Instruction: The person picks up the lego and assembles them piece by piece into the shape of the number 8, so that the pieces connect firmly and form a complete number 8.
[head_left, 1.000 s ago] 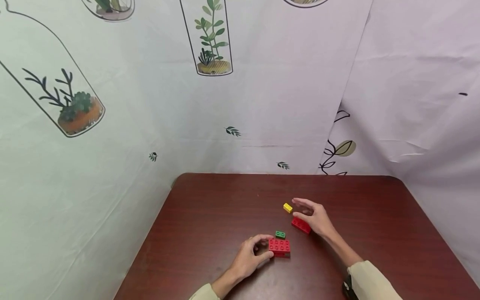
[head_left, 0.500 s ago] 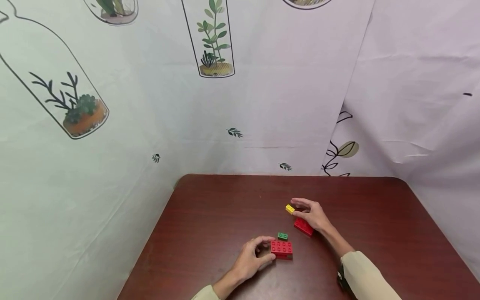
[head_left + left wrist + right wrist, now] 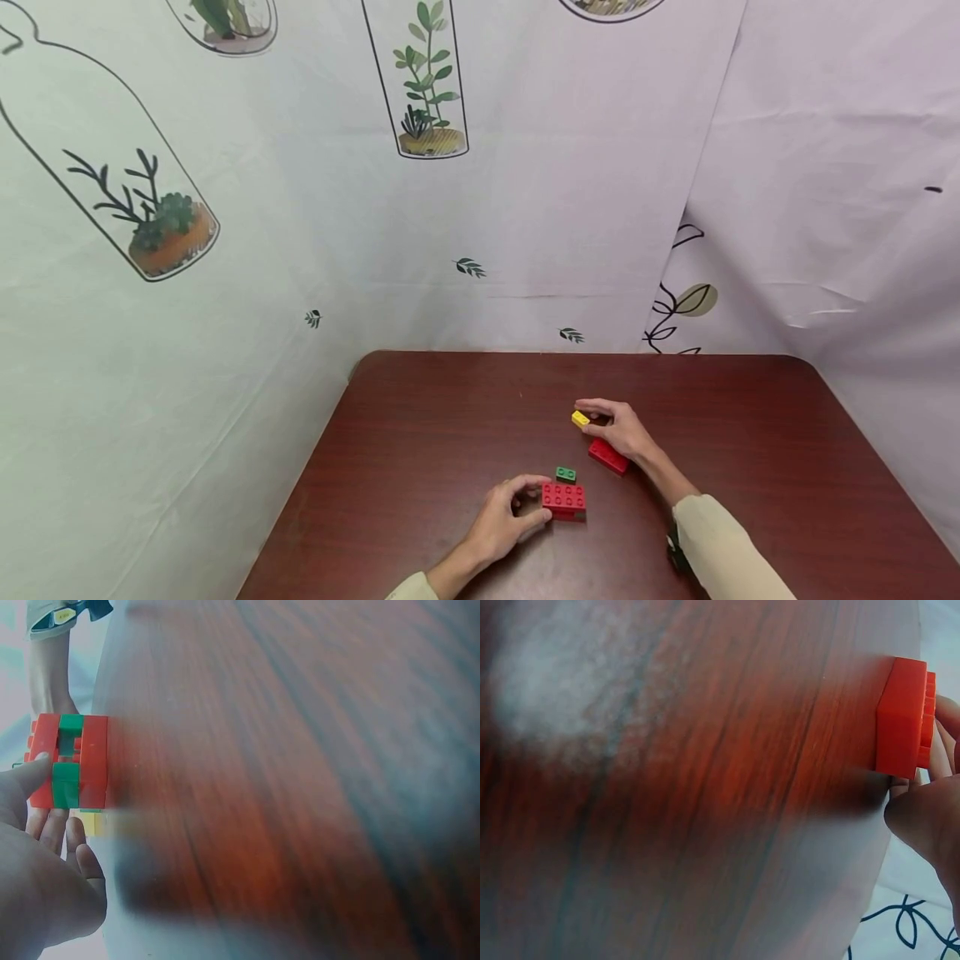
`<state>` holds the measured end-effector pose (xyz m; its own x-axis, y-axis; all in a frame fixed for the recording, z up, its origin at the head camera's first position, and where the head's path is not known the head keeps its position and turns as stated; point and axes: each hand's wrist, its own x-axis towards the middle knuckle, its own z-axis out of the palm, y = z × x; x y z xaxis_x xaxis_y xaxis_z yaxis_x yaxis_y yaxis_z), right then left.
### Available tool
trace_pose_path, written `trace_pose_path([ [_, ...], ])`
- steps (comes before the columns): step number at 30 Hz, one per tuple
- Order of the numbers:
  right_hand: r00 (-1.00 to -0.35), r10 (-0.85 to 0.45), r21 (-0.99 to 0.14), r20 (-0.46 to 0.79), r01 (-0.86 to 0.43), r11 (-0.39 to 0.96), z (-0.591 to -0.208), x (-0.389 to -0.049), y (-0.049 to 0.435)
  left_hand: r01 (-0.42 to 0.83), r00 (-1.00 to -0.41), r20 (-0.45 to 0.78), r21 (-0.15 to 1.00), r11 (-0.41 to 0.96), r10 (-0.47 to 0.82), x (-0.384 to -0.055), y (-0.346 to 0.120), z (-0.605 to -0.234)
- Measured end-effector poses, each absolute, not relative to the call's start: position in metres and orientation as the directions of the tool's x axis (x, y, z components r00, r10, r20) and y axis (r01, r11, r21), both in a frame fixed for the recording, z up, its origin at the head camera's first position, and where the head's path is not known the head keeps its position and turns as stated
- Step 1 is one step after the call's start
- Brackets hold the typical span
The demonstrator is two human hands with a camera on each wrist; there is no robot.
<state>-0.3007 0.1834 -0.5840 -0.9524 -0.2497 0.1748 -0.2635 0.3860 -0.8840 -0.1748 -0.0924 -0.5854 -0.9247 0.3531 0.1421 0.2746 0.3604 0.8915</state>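
l hand (image 3: 501,518) grips the red-&-green brick stack (image 3: 564,500) by its l end on the reddish-brown table (image 3: 442,433), small green 2-stud brick (image 3: 566,474) just beyond it, & r hand (image 3: 622,430), well apart from l, pinches the yellow 2-stud brick (image 3: 579,418) btwn thumb & fingers, w/ the loose red brick (image 3: 608,457) just on its near side.
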Motion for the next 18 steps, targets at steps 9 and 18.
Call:
trace_pose_path([
  [9, -0.954, -0.267, -0.882, 0.134, -0.238, 0.407, -0.5838, -0.3013, 0.1801, 0.250, -0.931, 0.114, 0.891, 0.379, 0.346, -0.1750, -0.0925, -0.5841],
  [18, -0.966, -0.232, -0.879, 0.112, -0.205, 0.431, -0.5851, -0.2998, 0.1772, 0.233, -0.936, 0.097, 0.891, 0.390, 0.339, -0.1751, -0.0919, -0.5833],
])
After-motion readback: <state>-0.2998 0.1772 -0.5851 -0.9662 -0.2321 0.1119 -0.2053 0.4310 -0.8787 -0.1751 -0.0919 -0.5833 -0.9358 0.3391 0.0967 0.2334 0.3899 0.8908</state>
